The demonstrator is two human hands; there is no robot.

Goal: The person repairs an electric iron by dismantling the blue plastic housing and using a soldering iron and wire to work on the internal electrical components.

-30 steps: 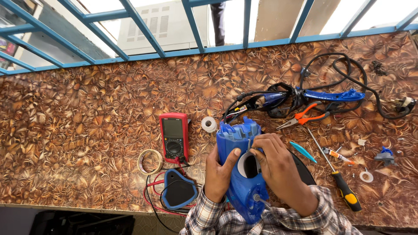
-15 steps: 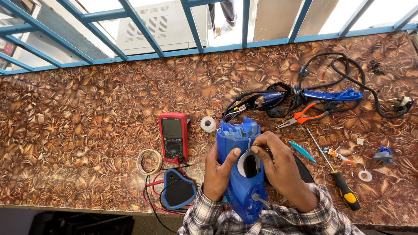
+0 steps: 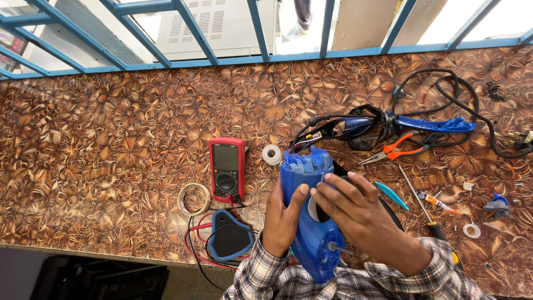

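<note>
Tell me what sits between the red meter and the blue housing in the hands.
A small white tape roll lies on the counter between the red meter and the blue housing, seen in the head view.

The person wears a shirt with long sleeves in a plaid pattern of white, grey, dark blue and thin red lines. The cuffs reach the wrists. The left hand (image 3: 282, 221) and the right hand (image 3: 361, 215) are bare, without gloves, rings or watch.

Brown patterned table (image 3: 111, 139), red multimeter (image 3: 226, 166), tape roll (image 3: 194, 198), orange pliers (image 3: 395, 150)
</note>
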